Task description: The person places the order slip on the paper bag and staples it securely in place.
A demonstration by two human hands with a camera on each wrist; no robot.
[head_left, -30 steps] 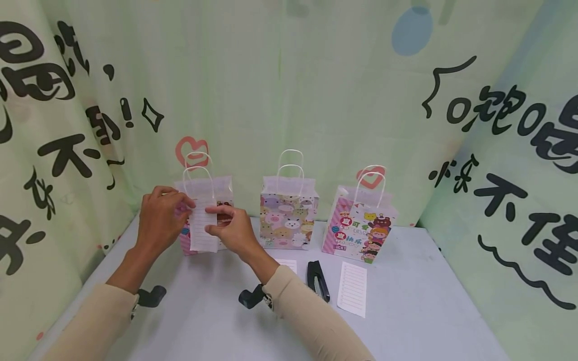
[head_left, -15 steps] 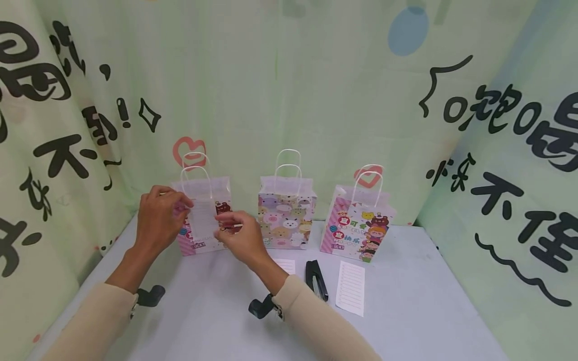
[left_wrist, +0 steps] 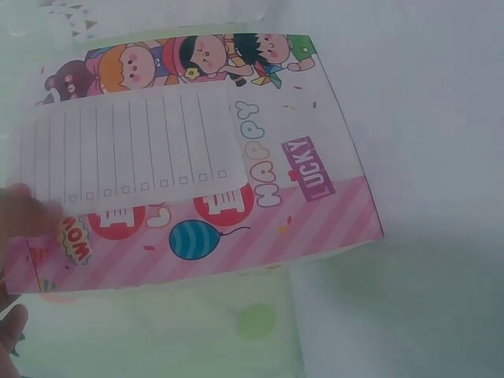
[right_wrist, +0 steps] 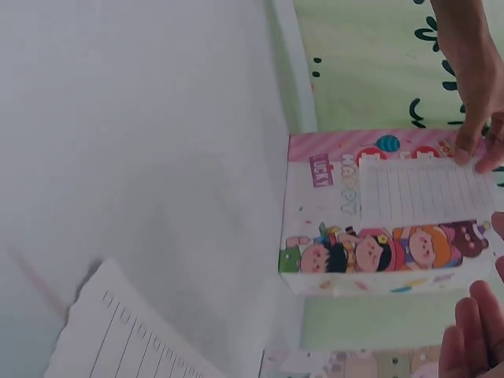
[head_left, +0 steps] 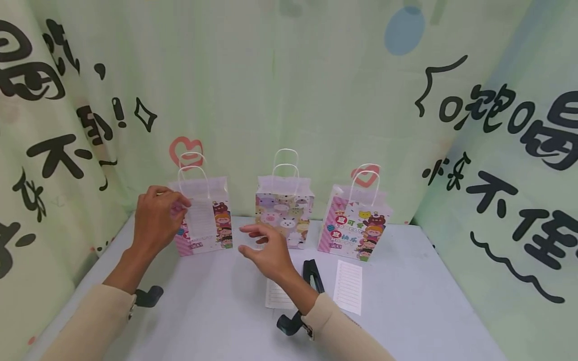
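Note:
A white lined checklist paper (head_left: 200, 219) lies flat against the front of the left paper gift bag (head_left: 224, 225), which is pink and white with cartoon figures and white handles. My left hand (head_left: 158, 215) pinches the paper's upper left edge at the bag, as the left wrist view shows with the paper (left_wrist: 134, 150) near the fingertips. My right hand (head_left: 266, 250) is apart from the paper, with thumb and fingers spread and nothing between them. It hovers over the table in front of the middle gift bag (head_left: 284, 213), printed with animal faces.
At the right stands another cartoon gift bag (head_left: 352, 230). A black stapler (head_left: 311, 271) lies on the white table (head_left: 406, 291), partly behind my right forearm. Lined papers lie on either side of it, one left (head_left: 276, 296) and one right (head_left: 348, 286). A printed curtain (head_left: 244, 90) surrounds the table.
My right hand has let go of the paper's right edge and moved right and down, away from the left bag. The paper now lies against the bag; my left hand stays at its edge.

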